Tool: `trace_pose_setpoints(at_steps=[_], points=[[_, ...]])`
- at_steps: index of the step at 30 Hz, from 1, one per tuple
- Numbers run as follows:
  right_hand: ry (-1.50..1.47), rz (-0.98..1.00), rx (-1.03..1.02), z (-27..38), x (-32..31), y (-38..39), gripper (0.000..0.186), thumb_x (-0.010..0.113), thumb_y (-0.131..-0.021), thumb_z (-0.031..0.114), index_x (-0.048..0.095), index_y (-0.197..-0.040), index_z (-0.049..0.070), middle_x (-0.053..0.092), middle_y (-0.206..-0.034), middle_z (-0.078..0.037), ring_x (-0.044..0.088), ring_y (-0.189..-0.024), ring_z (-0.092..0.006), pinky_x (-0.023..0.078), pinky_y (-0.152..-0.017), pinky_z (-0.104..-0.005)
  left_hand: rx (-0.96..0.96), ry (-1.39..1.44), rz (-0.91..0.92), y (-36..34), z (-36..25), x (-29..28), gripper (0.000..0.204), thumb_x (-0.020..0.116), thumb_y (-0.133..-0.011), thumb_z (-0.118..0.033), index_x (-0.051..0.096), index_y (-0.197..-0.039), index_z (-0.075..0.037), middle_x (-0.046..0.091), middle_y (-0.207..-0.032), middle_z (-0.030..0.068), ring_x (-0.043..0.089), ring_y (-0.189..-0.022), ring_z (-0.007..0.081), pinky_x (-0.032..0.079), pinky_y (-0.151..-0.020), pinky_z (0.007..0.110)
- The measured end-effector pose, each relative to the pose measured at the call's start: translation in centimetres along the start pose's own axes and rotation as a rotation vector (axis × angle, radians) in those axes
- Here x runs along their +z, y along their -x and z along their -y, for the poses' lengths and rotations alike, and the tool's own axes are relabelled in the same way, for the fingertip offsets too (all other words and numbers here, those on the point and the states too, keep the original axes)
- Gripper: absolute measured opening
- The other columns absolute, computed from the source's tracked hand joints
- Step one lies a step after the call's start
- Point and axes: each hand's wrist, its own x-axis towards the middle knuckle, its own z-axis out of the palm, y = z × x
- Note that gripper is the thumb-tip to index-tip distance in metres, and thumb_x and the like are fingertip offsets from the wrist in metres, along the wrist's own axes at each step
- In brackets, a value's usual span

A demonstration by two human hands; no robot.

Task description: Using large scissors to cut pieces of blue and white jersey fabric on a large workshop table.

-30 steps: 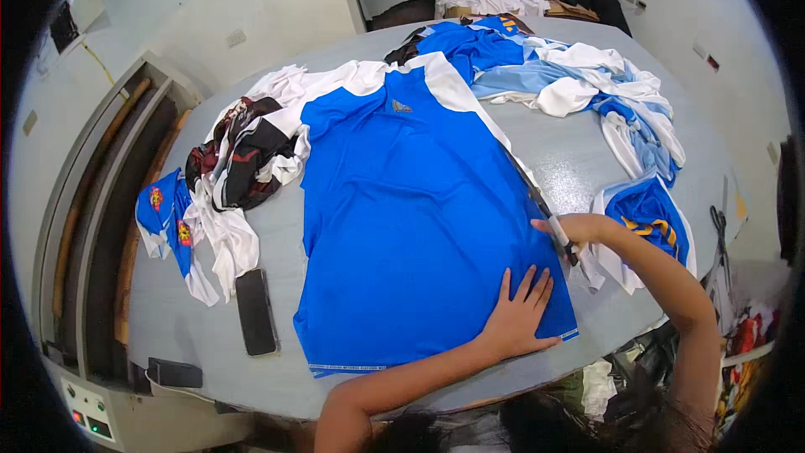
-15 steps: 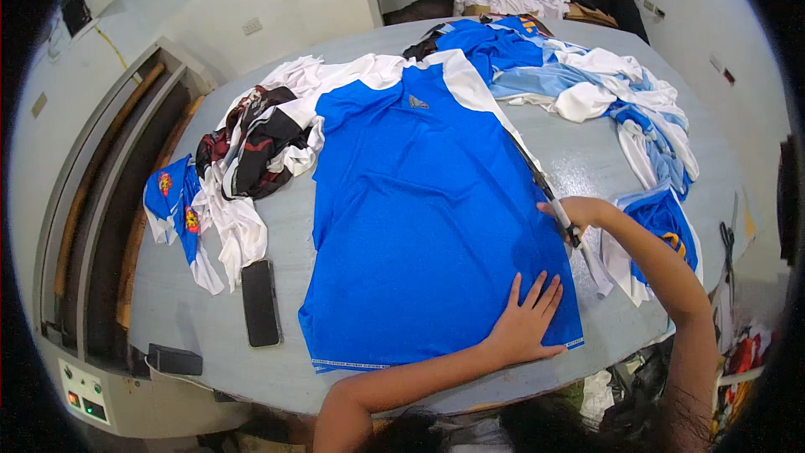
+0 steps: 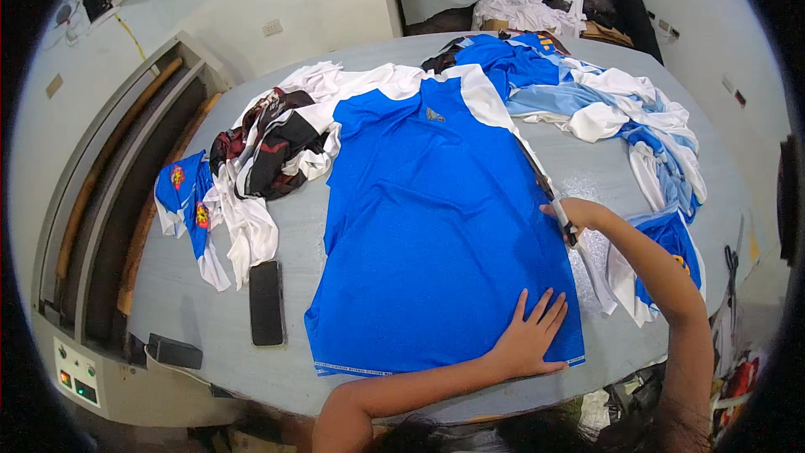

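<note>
Scissors, one pair, sit in curled right fingers; left fingers splay, empty, on one blue jersey.

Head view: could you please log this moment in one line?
left hand: flat on blue jersey panel | right hand: holding scissors along panel's right edge | smartphone: on table
</note>
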Motion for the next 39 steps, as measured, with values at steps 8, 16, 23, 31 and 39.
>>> trace_pose_setpoints(at_steps=[8, 16, 23, 31, 39], points=[[0.013, 0.089, 0.09, 2.4, -1.1, -0.6, 0.066, 0.043, -0.085, 0.059, 0.047, -0.092, -0.007, 0.052, -0.07, -0.012, 0.059, -0.055, -0.0198, 0.053, -0.046, -0.0345, 0.005, 0.012, 0.028, 0.0, -0.1, -0.3, 0.094, 0.044, -0.076, -0.067, 0.027, -0.135, 0.005, 0.021, -0.144, 0.0188, 0.016, -0.134, 0.0336, 0.008, -0.104, 0.06], [0.118, 0.076, -0.038, 1.0, -2.2, -3.4, 0.069, 0.045, -0.084, 0.06, 0.049, -0.095, -0.007, 0.053, -0.072, -0.013, 0.059, -0.055, -0.0191, 0.054, -0.048, -0.0341, 0.011, 0.024, 0.005, -0.1, 0.1, -0.1, 0.094, 0.043, -0.076, -0.067, 0.028, -0.135, 0.005, 0.022, -0.144, 0.0192, 0.016, -0.134, 0.0335, 0.008, -0.104, 0.06], [0.036, 0.033, 0.078, 3.3, -2.6, -4.8, 0.066, 0.049, -0.079, 0.063, 0.048, -0.082, -0.002, 0.053, -0.064, -0.011, 0.057, -0.049, -0.0199, 0.051, -0.044, -0.0338, 0.005, -0.015, 0.038, -0.2, 0.1, -0.4, 0.095, 0.041, -0.076, -0.069, 0.026, -0.136, 0.004, 0.02, -0.145, 0.0182, 0.016, -0.135, 0.0335, 0.007, -0.104, 0.06], [0.146, 0.233, -0.52, -6.4, -2.6, 0.8, 0.056, 0.049, -0.084, 0.056, 0.053, -0.079, 0.0, 0.058, -0.059, -0.01, 0.059, -0.05, -0.018, 0.048, -0.043, -0.0308, 0.044, -0.055, 0.172, 5.5, -0.6, -1.4, 0.099, 0.049, -0.072, -0.069, 0.015, -0.143, -0.009, 0.011, -0.148, 0.0179, 0.009, -0.136, 0.036, 0.009, -0.1, 0.065], [0.128, 0.089, -0.021, -12.5, 5.8, 20.6, 0.052, 0.056, -0.083, 0.051, 0.058, -0.077, 0.0, 0.06, -0.064, -0.005, 0.06, -0.056, -0.0146, 0.047, -0.049, -0.028, -0.181, 0.475, 1.044, 12.5, 1.1, -14.7, 0.055, 0.04, -0.09, -0.048, 0.043, -0.129, -0.01, 0.055, -0.109, 0.0244, 0.057, -0.096, 0.0369, 0.047, -0.079, 0.043]])
